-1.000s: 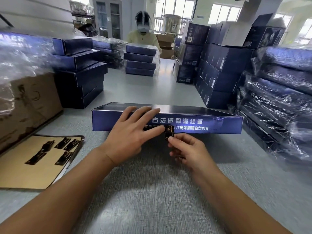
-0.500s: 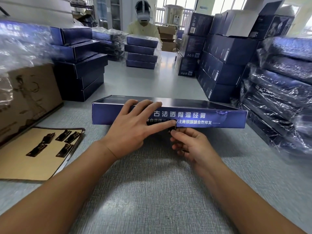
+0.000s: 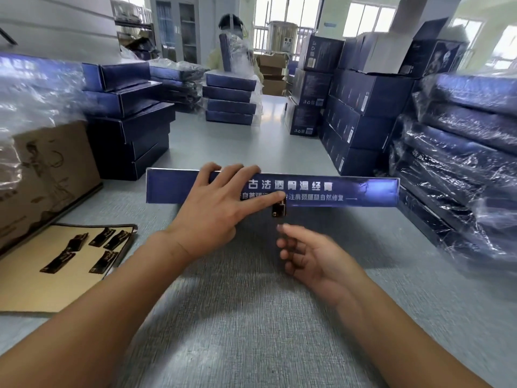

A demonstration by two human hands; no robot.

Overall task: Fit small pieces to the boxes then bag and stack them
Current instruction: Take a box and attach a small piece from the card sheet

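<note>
Grey table (image 3: 251, 317): your left hand (image 3: 218, 208) flat on the box (image 3: 363, 191), right hand (image 3: 313, 256) loose, empty (6 o'clock of clasp (image 3: 279, 210)). Likely light, stiff; grip long edges.

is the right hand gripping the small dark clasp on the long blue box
No, the right hand is open, apart from the small dark clasp.

My flat navy box (image 3: 363, 190) lies lengthwise, its white-lettered long side facing me. One small dark clasp (image 3: 279, 210) sits against that side's lower edge; spare clasps (image 3: 102, 237) lie scattered well left of the box.
</note>
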